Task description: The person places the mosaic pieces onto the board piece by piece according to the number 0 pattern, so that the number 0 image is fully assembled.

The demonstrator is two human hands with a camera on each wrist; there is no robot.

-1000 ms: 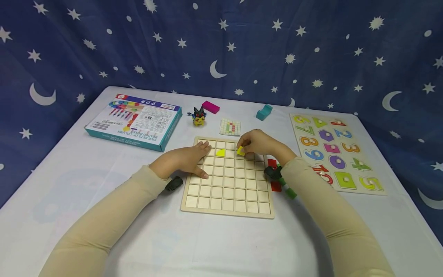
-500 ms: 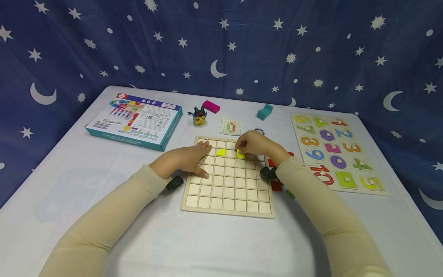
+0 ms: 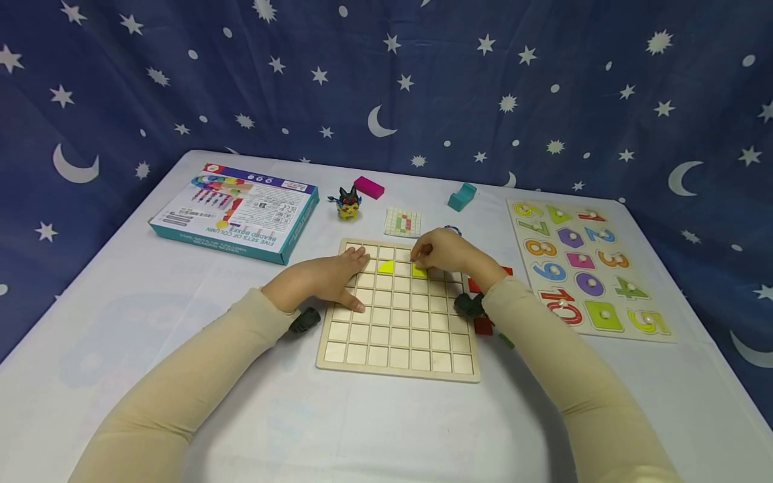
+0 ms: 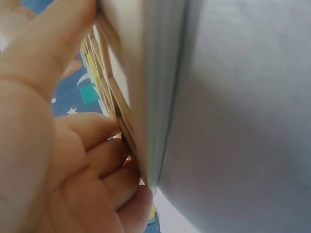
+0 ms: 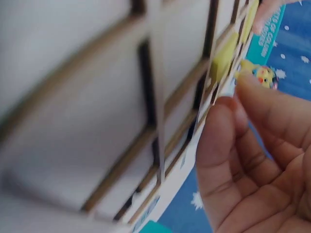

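Note:
A wooden grid board (image 3: 388, 367) lies on the white table. My left hand (image 3: 326, 276) rests on its left edge with thumb and fingers spread; in the left wrist view that hand (image 4: 73, 160) lies along the board's side. My right hand (image 3: 445, 251) is over the far part of the grid, thumb and fingers bent together at a yellow tile (image 3: 419, 272), which sits flat in a cell and is partly covered. The right wrist view has the fingertips right beside this tile (image 5: 224, 58). A yellow curved-edge tile (image 3: 386, 267) lies two cells to the left.
Behind the board lie a small patterned card (image 3: 402, 222), a toy figure (image 3: 347, 204), a magenta block (image 3: 369, 187) and a teal block (image 3: 461, 197). A cardboard box (image 3: 235, 211) is far left, a number puzzle (image 3: 588, 268) right. Red tiles (image 3: 483, 327) lie beside the board, partly under my right arm.
My right hand has lowered the yellow tile from a tilt to flat in a grid cell, and over the last half second it barely moves. My left hand stays put.

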